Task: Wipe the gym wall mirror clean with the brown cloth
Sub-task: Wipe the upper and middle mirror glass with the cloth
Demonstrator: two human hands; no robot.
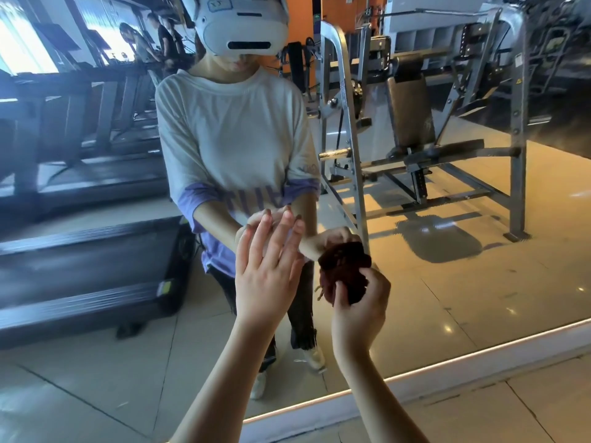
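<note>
The gym wall mirror [447, 282] fills most of the view and shows my own reflection. My left hand [267, 266] is open, its straight fingers laid flat against the glass. To its right, my right hand [359, 302] grips the bunched brown cloth [345, 273] and holds it against the mirror at about waist height. Loose threads hang from the cloth's lower left edge.
The mirror's lit bottom edge and white base strip [415, 388] run diagonally across the tiled floor [527, 417]. Reflected in the glass are treadmills [80, 251] on the left, a weight bench rack [415, 123] on the right, and people at the far back.
</note>
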